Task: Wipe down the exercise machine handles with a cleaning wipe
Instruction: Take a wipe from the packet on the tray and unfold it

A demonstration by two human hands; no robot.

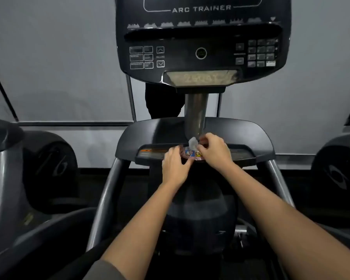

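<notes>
A small pink wipe packet (191,153) with coloured pictures lies on the machine's black shelf (257,142) below the console. My left hand (175,166) holds the packet at its left end, thumb under its front edge. A white wipe (192,142) sticks up out of the packet, and my right hand (214,150) pinches it. The machine's grey handle bars run down on the left (107,195) and on the right (279,178) of my arms.
The Arc Trainer console (200,53) with its buttons stands above on a steel post (196,112). Neighbouring machines stand at the left (28,178) and at the right (335,174). A grey wall is behind.
</notes>
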